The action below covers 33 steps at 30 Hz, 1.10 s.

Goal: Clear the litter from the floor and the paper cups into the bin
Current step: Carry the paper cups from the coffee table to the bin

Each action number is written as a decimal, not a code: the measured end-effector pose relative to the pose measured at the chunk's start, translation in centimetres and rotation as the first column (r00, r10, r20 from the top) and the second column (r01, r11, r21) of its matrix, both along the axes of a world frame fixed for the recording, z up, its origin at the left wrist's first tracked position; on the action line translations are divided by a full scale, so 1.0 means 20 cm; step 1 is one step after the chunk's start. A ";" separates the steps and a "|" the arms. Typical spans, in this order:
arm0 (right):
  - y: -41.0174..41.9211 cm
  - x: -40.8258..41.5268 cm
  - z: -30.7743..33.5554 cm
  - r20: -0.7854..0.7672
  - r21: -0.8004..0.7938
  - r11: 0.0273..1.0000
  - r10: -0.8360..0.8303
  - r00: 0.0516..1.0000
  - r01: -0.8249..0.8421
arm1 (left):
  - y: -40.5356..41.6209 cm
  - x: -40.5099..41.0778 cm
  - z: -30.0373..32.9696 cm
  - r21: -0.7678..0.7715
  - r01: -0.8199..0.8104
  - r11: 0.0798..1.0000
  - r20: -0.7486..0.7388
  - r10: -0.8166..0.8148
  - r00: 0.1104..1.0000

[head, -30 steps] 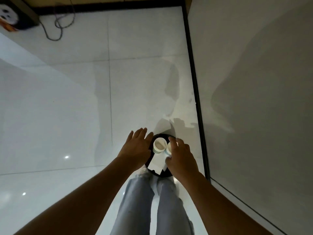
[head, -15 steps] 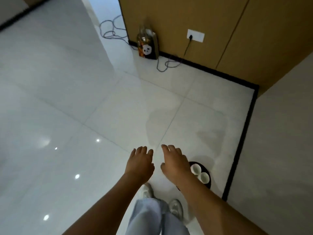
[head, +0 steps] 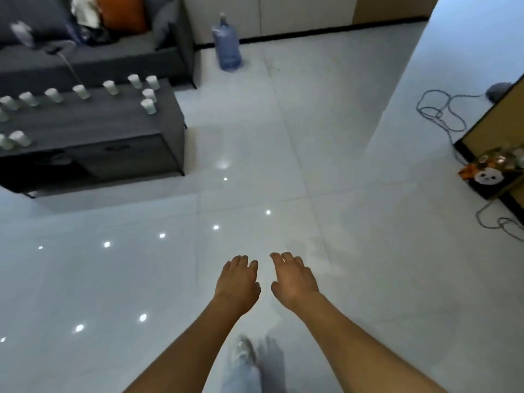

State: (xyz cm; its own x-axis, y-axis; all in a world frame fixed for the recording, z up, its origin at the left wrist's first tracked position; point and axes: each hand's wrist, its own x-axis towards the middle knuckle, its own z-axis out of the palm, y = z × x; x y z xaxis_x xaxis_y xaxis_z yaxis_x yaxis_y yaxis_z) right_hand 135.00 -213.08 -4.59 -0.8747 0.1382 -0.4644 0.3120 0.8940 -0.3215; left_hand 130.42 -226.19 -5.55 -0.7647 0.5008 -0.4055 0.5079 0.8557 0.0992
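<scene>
White paper cups (head: 147, 105) stand upright on the dark table (head: 93, 123).

Paper cups (head: 80, 91) stand in rows on a low desk (head: 93, 120) at the left, a sofa (head: 93, 52) behind it. A water bottle (head: 226, 43) stands on the floor (head: 326, 171) beside the sofa. At right, cables (head: 438, 112) lie beside a bag (head: 490, 174) against the wall.

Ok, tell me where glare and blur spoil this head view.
Head view: ceiling-light glints dot the glossy floor; motion blur smears the shoe and trouser leg at the bottom; the paper cups on the grey table look soft; wide-angle bending curves the edges; both hands stay fairly sharp.
</scene>
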 end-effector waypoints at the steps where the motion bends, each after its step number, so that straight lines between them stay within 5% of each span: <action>1: -0.11 -0.11 0.00 -0.008 0.000 0.999 0.045 0.999 -0.045 | -0.13 -0.09 0.00 0.001 -0.046 0.999 -0.006 0.046 0.999; 12: -0.97 -1.00 0.05 -0.040 -0.002 0.912 0.409 0.912 -0.410 | -1.09 -0.76 0.09 0.027 -0.448 0.893 0.007 0.448 0.894; 33: -1.56 -2.84 0.10 -0.052 0.003 0.748 0.663 0.747 -0.664 | -1.66 -2.33 0.19 0.177 -0.759 0.626 0.011 0.770 0.638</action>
State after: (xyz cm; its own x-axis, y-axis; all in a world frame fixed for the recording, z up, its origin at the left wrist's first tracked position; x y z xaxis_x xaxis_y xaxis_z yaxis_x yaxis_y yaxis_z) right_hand 78.25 -244.33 -2.66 -0.7638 -0.4918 -0.4179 -0.3737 0.8650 -0.3349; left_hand 83.73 -259.47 -1.73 -0.9205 -0.2259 -0.3190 -0.3128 0.9150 0.2548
